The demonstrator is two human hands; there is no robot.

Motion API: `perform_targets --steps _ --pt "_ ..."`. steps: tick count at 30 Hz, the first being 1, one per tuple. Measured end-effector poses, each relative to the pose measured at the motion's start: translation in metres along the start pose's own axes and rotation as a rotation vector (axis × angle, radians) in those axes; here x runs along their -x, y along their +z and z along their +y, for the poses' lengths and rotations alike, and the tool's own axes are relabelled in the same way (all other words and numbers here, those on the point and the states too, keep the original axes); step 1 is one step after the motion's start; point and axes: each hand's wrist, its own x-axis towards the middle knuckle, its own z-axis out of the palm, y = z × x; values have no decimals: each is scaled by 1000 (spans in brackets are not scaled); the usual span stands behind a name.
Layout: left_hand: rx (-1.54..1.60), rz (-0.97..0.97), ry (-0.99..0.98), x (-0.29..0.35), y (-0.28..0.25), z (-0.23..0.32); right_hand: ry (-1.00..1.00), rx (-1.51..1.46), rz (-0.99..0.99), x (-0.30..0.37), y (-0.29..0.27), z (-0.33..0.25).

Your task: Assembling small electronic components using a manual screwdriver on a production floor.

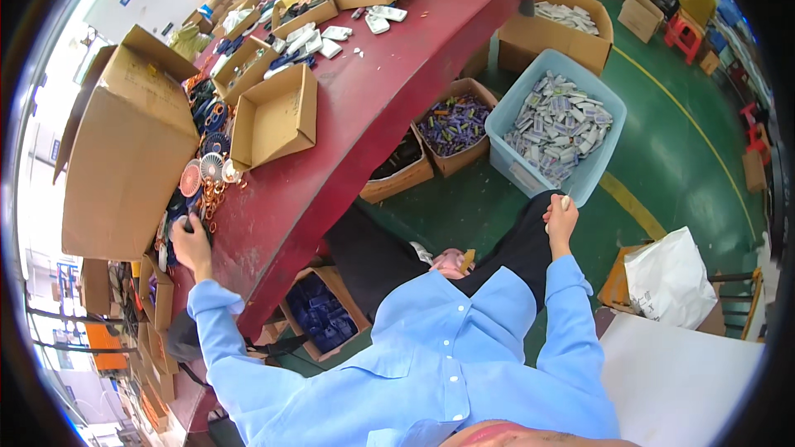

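My left hand (192, 247) reaches into a heap of loose parts along the table's left side. Its fingers are closed round a small dark piece, mostly hidden, whose kind I cannot make out. Just beyond it lie fan-like round grilles, among them a pink grille (191, 178) and a white grille (212, 167), with copper-coloured rings (214, 195) beside them. Over my right thigh, my right hand (561, 222) is closed in a fist. A small cream-white piece (566, 202) sticks out at its top; the rest is covered by the fingers.
A large cardboard box (132, 149) borders the heap; an open shallow box (277, 116) sits on the red table (373, 74). By my knees stand a light-blue bin (610, 153) of small white-grey pieces and a carton (458, 167) of purple parts. A white bag (669, 273) is at right.
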Motion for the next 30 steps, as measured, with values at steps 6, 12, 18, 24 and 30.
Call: perform_targets --steps 6,12,18,24,30 --pt "-77 -339 105 45 38 29 -23 9 -10 2 -3 -1" --pt "-109 -387 72 42 23 25 -31 -10 -7 -2 1 14" --pt "-136 -413 9 36 29 19 -59 28 4 -17 -19 30" --pt "-174 -434 -172 35 7 -23 -33 58 -45 -13 -14 18" --pt "-122 -316 -298 29 -12 -53 -37 96 -64 -9 -6 12"
